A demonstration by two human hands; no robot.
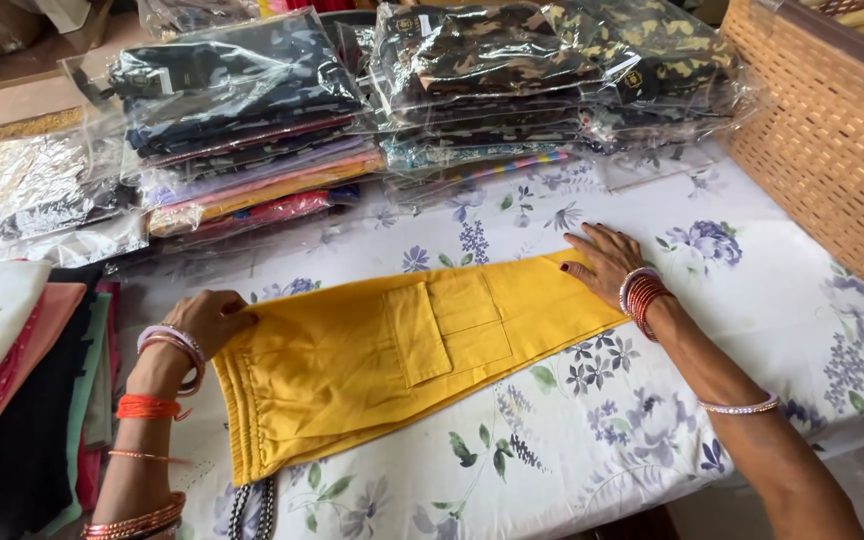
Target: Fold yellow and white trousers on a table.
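A pair of yellow trousers (pixel 392 350) with a patch pocket lies folded flat across a white sheet printed with flowers (pixel 752 290). My left hand (pixel 207 318) rests on the waistband end at the left, fingers curled over the cloth edge. My right hand (pixel 602 260) presses flat on the far leg end at the right, fingers spread. Both wrists carry bangles.
Stacks of folded garments in clear plastic bags (pixel 242 110) and camouflage ones (pixel 532 70) fill the back. A woven basket (pixel 832 140) stands at the right. A pile of folded cloths (pixel 22 380) lies at the left edge. A braided cord (pixel 252 510) lies near the front.
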